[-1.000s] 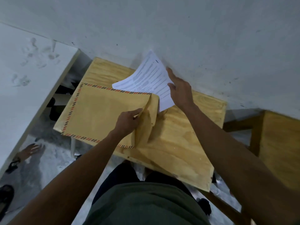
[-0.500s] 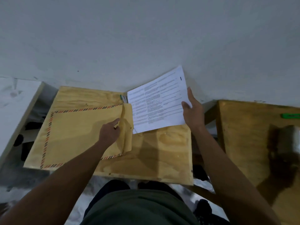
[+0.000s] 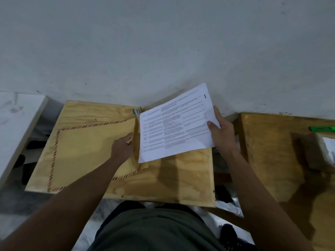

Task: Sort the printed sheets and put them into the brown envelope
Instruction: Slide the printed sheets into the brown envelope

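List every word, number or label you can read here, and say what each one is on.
None can be quoted.
Printed sheets in the right hand: rows of text in columns, too small and blurred to read; a short dark mark near the top corner, unreadable.
Brown envelope under the left hand: only a striped border, no lettering visible.
Green object on the right table: no text discernible.

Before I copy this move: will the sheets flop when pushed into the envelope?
Probably somewhat. The sheets are thin paper, gripped at one edge by the right hand, so their free end may bend. They look light. The left hand at the envelope mouth should help guide them.
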